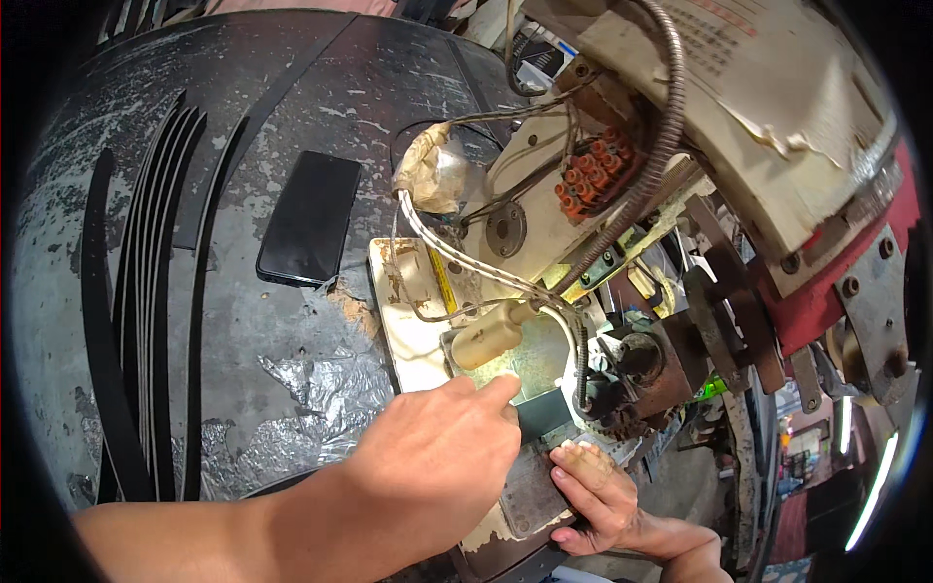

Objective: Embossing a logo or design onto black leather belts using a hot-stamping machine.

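Note:
My left hand reaches in from the lower left, its fingers curled closed at the work plate of a bench machine. What it pinches is hidden behind the knuckles. Close by, on the right, my right hand has its fingers bent together over the edge of a worn metal plate, thumb lower down; anything under them is out of sight. A smooth grey-green flat surface shows between the two hands. Just beyond the left hand is a cream cylindrical piece, beside a brightly lit part of the machine.
Several long black strips lie on the scuffed dark table at left, near a black phone. Shiny crumpled film covers part of the tabletop. White wires, a flexible metal conduit and an orange terminal block crowd the machine.

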{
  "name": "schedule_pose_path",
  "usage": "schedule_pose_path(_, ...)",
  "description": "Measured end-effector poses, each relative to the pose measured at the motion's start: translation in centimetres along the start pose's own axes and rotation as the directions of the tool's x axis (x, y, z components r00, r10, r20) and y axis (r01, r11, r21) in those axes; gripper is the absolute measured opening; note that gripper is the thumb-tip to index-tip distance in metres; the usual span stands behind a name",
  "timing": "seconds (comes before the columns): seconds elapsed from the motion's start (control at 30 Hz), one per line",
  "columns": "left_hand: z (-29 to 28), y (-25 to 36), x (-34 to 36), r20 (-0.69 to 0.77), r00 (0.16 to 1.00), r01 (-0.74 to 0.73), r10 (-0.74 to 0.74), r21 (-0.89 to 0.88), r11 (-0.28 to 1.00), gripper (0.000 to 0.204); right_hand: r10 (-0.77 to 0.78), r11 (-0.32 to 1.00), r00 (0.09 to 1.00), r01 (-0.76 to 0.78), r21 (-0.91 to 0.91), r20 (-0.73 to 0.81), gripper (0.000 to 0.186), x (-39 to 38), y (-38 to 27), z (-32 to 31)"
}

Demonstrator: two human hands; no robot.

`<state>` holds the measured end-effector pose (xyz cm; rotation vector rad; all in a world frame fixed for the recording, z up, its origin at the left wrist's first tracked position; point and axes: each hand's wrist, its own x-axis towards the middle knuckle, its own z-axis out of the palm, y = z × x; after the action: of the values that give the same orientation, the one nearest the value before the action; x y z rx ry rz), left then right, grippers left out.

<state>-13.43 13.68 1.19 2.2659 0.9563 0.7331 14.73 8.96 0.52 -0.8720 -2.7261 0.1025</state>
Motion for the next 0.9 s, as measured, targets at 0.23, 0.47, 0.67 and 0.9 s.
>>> schedule_pose_path(0.23,-0.1,-0.2,-0.5,-0.093,0.993,-0.066,0.071,0.059,0.996,0.014,-0.003,0.999,1.0,0.003,-0.042,0.004,0.056,0.0,-0.1,0.3)
schedule_pose_path(0.47,-0.3,-0.2,-0.4,-0.086,0.996,-0.037,0.038,0.018,0.999,0.01,-0.007,0.999,1.0,0.006,-0.046,-0.021,0.056,0.1,-0.2,0.4)
schedule_pose_path(0.67,3.4,0.3,-0.4,-0.375,0.922,0.058,-0.095,-0.111,0.992,0.009,-0.01,0.999,1.0,0.009,-0.046,-0.019,0.057,0.1,-0.2,0.3)
schedule_pose_path(0.9,2.3,-0.6,0.0,-0.271,0.962,0.012,-0.017,-0.02,1.0,0.01,0.002,0.998,1.0,-0.002,-0.055,-0.003,0.058,-0.3,0.1,0.2)
